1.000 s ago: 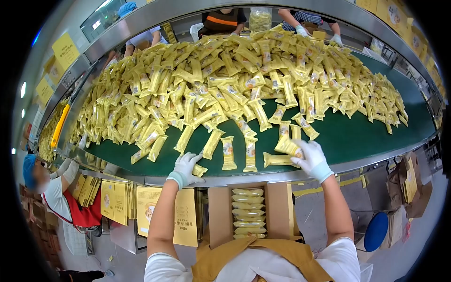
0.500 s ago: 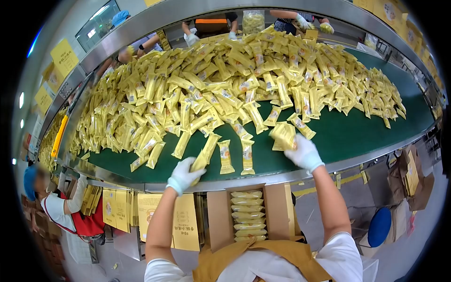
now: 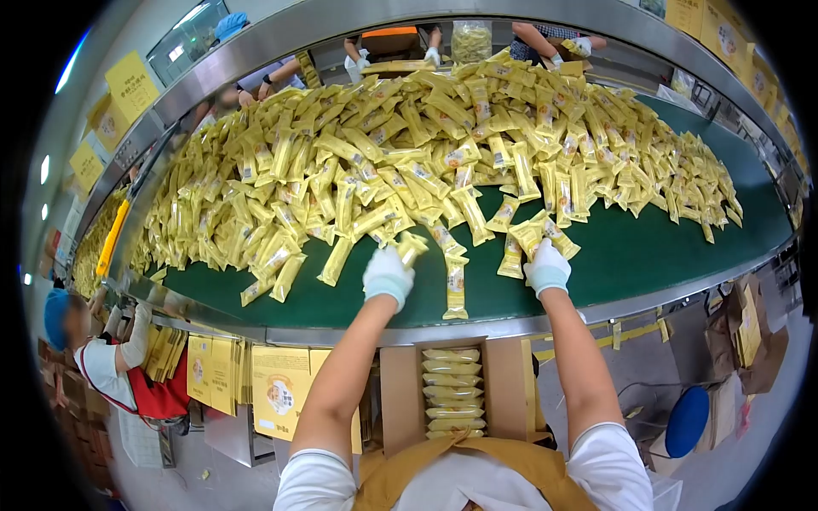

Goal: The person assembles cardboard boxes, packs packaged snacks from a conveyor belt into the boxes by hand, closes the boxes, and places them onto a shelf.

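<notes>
A big heap of yellow wrapped packets (image 3: 341, 153) covers much of the green belt (image 3: 596, 277). My left hand (image 3: 388, 274), in a white glove, is closed on yellow packets (image 3: 412, 248) near the belt's front. White-gloved too, my right hand (image 3: 546, 268) has its fingers closed round packets (image 3: 527, 235) at the heap's lower right edge. One packet (image 3: 456, 288) lies upright in view between my hands. Below the belt's edge, an open cardboard box (image 3: 399, 396) holds a column of several packets (image 3: 453, 383).
Folded yellow cartons (image 3: 285, 387) stand at the lower left, near a co-worker in a blue cap (image 3: 106, 366). Other people's gloved hands show beyond the heap. A metal rail (image 3: 503, 328) edges the belt. A blue stool (image 3: 686, 422) is at the right.
My left hand has moved right and forward, onto the belt, with packets in it. My right hand has shifted slightly, still among packets. Loose packets near the front edge have been picked up.
</notes>
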A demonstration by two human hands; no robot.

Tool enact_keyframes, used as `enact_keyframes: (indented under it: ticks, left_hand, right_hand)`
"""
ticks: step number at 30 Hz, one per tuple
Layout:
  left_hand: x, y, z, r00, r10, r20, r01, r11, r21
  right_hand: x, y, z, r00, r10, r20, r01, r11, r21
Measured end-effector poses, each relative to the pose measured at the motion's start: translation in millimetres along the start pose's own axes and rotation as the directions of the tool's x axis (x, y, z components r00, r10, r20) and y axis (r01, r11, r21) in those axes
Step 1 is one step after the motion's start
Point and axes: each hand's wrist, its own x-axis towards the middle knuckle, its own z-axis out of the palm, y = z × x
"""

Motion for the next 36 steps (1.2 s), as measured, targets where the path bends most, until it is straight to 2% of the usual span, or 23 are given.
enact_keyframes:
  ticks: [2, 5, 6, 8, 10, 11, 14, 15, 16, 18, 20, 21, 24, 25, 26, 28, 29, 30, 31, 32, 33, 34, 36]
  left_hand:
    - [16, -11, -2, 0.989, -0.142, -0.042, 0.143, 0.989, 0.033]
    - [25, -20, -10, 0.966, -0.208, 0.152, 0.205, 0.978, 0.033]
    - [27, -21, -11, 0.969, -0.185, 0.163, 0.183, 0.983, 0.033]
    - [28, -25, -14, 0.971, -0.147, 0.190, 0.143, 0.989, 0.035]
    - [26, -37, -2, 0.996, -0.017, 0.091, 0.007, 0.993, 0.114]
    - [24, -42, 4, 0.998, 0.060, 0.031, -0.064, 0.982, 0.176]
    - [6, -54, 14, 0.970, 0.238, -0.044, -0.214, 0.928, 0.304]
    - [-6, -56, 16, 0.945, 0.312, -0.097, -0.264, 0.904, 0.336]
    - [-17, -58, 19, 0.911, 0.385, -0.149, -0.310, 0.875, 0.372]
    - [-28, -55, 27, 0.898, 0.413, -0.149, -0.335, 0.865, 0.374]
    - [-33, -46, 21, 0.913, 0.398, -0.094, -0.344, 0.872, 0.348]
    - [-25, -44, 14, 0.961, 0.267, 0.079, -0.278, 0.932, 0.232]
    - [-25, -43, -6, 0.966, 0.250, 0.069, -0.259, 0.948, 0.184]
    - [-22, -50, 4, 0.955, 0.297, 0.007, -0.291, 0.931, 0.221]
    - [-23, -52, 9, 0.952, 0.305, 0.024, -0.301, 0.917, 0.261]
    - [-24, -53, 16, 0.951, 0.305, 0.051, -0.303, 0.888, 0.347]
    - [-22, -53, 10, 0.951, 0.263, 0.159, -0.297, 0.923, 0.246]
    - [-25, -56, 13, 0.954, 0.268, 0.136, -0.293, 0.932, 0.214]
    - [-27, -55, 12, 0.953, 0.251, 0.168, -0.283, 0.937, 0.203]
    - [-28, -54, 9, 0.950, 0.239, 0.200, -0.277, 0.941, 0.192]
    - [-29, -55, 5, 0.946, 0.243, 0.214, -0.271, 0.956, 0.110]
    - [-25, -60, 2, 0.953, 0.235, 0.190, -0.224, 0.972, -0.074]
    - [-11, -73, -6, 0.965, 0.215, 0.148, -0.132, 0.893, -0.430]
  right_hand:
    - [-5, -1, 0, 0.998, -0.063, -0.020, 0.062, 0.997, -0.039]
    - [-3, 2, -12, 0.986, -0.168, 0.003, 0.167, 0.979, -0.117]
    - [-3, 5, -14, 0.979, -0.200, 0.027, 0.202, 0.969, -0.141]
    - [-3, 25, -5, 0.932, -0.348, -0.105, 0.314, 0.915, -0.254]
    - [-6, 46, 2, 0.849, -0.475, -0.233, 0.368, 0.847, -0.385]
    - [-15, 55, -2, 0.843, -0.481, -0.241, 0.353, 0.832, -0.428]
    - [-36, 72, -3, 0.753, -0.579, -0.311, 0.437, 0.794, -0.422]
    - [-45, 75, -7, 0.766, -0.600, -0.230, 0.473, 0.769, -0.430]
    - [-56, 71, -17, 0.747, -0.621, -0.238, 0.511, 0.765, -0.393]
    - [-71, 62, -35, 0.705, -0.658, -0.265, 0.581, 0.750, -0.316]
    - [-62, 65, -34, 0.787, -0.607, -0.105, 0.545, 0.766, -0.340]
    - [-54, 65, -35, 0.833, -0.552, -0.020, 0.518, 0.794, -0.319]
    - [-33, 51, -50, 0.917, -0.344, 0.200, 0.393, 0.863, -0.318]
    - [-29, 44, -62, 0.927, -0.272, 0.257, 0.349, 0.877, -0.330]
    - [-28, 36, -68, 0.928, -0.203, 0.312, 0.309, 0.887, -0.343]
    - [-25, 24, -85, 0.955, -0.155, 0.254, 0.240, 0.907, -0.346]
    - [-26, 15, -96, 0.960, -0.150, 0.237, 0.198, 0.961, -0.192]
    - [-24, 11, -100, 0.964, -0.139, 0.228, 0.150, 0.988, -0.031]
    - [-13, 17, -89, 0.956, -0.217, 0.197, 0.161, 0.951, 0.264]
    - [-9, 14, -81, 0.913, -0.317, 0.256, 0.059, 0.724, 0.688]
    - [3, 10, -62, 0.917, -0.315, 0.244, 0.012, 0.634, 0.774]
    - [7, -4, -59, 0.922, -0.310, 0.233, -0.034, 0.534, 0.845]
    - [11, -24, -57, 0.899, -0.324, 0.295, -0.110, 0.484, 0.868]
